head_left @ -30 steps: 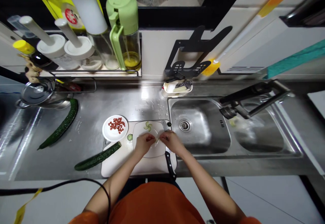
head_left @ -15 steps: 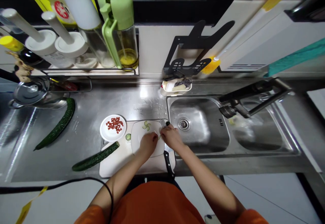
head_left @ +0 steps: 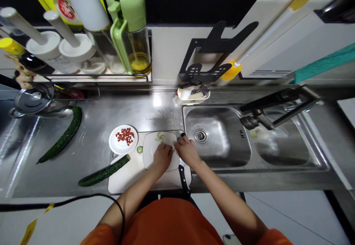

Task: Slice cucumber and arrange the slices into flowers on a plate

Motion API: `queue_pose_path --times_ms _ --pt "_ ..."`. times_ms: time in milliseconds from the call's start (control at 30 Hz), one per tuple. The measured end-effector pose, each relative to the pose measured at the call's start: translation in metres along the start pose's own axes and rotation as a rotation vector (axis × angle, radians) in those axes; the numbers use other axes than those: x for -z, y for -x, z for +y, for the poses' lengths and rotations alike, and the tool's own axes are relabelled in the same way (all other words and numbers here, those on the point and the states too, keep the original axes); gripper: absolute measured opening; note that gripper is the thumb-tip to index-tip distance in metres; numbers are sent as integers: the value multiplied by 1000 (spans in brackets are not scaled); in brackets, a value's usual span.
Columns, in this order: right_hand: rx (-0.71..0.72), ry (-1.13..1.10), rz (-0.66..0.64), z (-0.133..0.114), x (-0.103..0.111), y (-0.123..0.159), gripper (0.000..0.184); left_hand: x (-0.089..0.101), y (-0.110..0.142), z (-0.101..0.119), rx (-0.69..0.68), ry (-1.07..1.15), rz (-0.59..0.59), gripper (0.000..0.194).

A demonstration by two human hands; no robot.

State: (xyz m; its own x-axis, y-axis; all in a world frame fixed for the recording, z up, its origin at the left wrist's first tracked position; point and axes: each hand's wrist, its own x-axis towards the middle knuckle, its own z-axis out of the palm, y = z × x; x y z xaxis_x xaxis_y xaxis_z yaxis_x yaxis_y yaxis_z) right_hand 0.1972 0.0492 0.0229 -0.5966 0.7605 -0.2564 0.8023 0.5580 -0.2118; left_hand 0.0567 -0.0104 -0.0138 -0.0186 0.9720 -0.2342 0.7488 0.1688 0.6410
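Over the right part of a white squarish plate [head_left: 149, 156], my left hand [head_left: 163, 156] and my right hand [head_left: 188, 151] are close together, fingers pinched. A small pale-green cucumber slice [head_left: 173, 150] shows between their fingertips, mostly hidden. Thin cucumber slices [head_left: 159, 137] lie curled in a ring near the plate's far edge. The plate rests on a white cutting board [head_left: 124, 182]. Beside it, a knife [head_left: 184, 180] has its black handle toward me and its blade partly under my right hand. A cut cucumber [head_left: 104, 171] and a cucumber end piece [head_left: 139, 149] lie to the left.
A round white plate of diced red pieces [head_left: 124, 137] stands at the board's far left corner. Farther left lies a whole cucumber [head_left: 62, 139]. To the right are a double sink [head_left: 222, 137] and a dark faucet [head_left: 277, 106]. An oil bottle [head_left: 130, 34] stands on the rack behind.
My left fingers have shifted slightly and extended forward over the plate. Another thin piece now shows at the near side of the slice ring. My right hand has barely moved.
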Motion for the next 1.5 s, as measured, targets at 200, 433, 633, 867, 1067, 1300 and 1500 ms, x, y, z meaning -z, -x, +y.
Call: queue_pose_path --times_ms 200,433,633,867,1067,1300,1500 --pt "-65 -67 111 1 -5 11 16 -6 2 -5 -110 -53 35 21" --pt "-156 -172 253 1 -25 46 24 -9 5 -9 -159 -70 24 23" --pt "-144 -93 182 -11 -38 59 37 -10 5 -10 -186 -77 57 22" --pt "-146 -18 143 -15 -43 56 40 -8 5 -11 -202 -130 83 21" --pt "-139 -6 138 -15 -43 54 41 -7 5 -12 -189 -149 92 19" --pt "-133 -5 165 -15 -44 54 40 -6 5 -11 -180 -148 89 20" --pt "-122 -47 232 -16 -38 54 36 8 10 -13 -168 -63 124 18"
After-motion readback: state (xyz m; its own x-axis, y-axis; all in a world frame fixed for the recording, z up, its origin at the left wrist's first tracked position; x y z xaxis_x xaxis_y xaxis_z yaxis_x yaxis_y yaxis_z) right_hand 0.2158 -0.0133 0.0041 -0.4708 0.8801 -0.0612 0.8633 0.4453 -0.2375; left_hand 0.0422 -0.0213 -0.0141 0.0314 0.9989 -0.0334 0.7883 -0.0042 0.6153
